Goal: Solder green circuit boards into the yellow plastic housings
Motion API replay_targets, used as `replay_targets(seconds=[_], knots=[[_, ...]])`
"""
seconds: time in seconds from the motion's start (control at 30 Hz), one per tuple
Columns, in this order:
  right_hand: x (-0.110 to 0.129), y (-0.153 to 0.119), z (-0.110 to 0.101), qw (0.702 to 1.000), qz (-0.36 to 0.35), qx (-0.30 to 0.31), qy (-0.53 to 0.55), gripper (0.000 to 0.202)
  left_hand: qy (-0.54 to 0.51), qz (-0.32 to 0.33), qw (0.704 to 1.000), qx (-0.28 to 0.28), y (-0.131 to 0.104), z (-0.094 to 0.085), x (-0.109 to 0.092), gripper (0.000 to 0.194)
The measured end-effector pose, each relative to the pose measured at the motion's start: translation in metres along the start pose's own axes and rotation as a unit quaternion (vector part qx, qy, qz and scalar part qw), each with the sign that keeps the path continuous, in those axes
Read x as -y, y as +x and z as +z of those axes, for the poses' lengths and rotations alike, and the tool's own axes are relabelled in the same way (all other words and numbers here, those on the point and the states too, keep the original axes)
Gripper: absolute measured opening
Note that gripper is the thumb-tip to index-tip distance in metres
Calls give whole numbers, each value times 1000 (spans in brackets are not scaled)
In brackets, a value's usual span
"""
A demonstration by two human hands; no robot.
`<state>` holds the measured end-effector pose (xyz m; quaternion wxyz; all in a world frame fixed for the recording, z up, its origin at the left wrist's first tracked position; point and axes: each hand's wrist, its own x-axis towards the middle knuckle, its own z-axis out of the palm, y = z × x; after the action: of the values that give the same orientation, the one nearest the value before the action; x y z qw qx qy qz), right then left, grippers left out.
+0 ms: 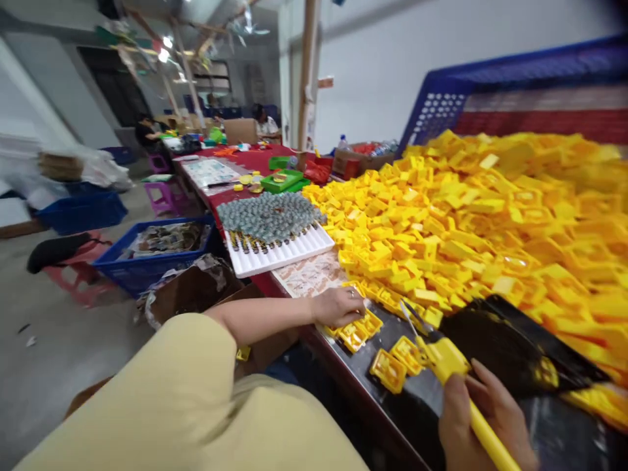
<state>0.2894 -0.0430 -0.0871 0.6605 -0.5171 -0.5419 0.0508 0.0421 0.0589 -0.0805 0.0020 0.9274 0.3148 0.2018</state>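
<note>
My left hand (pixel 338 307) rests with bent fingers over a few yellow plastic parts (pixel 354 335) near the table's front edge; its fingertips are partly hidden. Low at the right, my right hand (pixel 483 418) is wrapped round a yellow-handled tool (pixel 449 360), whose thin metal tip points up and left toward the parts. Two open yellow housings (pixel 388 370) lie on the dark table surface (pixel 392 399) between my hands, just left of the tool. Behind them spreads a big heap of yellow parts (pixel 441 229).
A blue crate (pixel 436 98) lies tipped behind the heap. A black scoop-like tray (pixel 510 347) is at the right. The white tray (pixel 260 261) holds small grey-topped pieces. Green trays (pixel 282 181) stand farther back. A blue bin (pixel 142 271) is on the floor; people sit far off.
</note>
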Motion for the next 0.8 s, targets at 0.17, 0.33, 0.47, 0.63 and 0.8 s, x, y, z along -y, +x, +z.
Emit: replay_targets(seconds=[0.17,0.33,0.47,0.63,0.8], knots=[[12,8,2,996,56,-54,32,43,-51,-5,999,2,2,-1,0,20],[16,24,-17,977,108,-166,78,45,-88,-15,996,26,5,-20,-5,21],[12,32,-35,966,155,-180,101,65,-60,-32,996,51,17,-37,7,16],[27,22,-34,983,104,-135,72,28,-40,6,992,120,31,-43,16,16],[46,11,-29,995,83,60,11,34,-16,53,991,120,29,-42,16,25]])
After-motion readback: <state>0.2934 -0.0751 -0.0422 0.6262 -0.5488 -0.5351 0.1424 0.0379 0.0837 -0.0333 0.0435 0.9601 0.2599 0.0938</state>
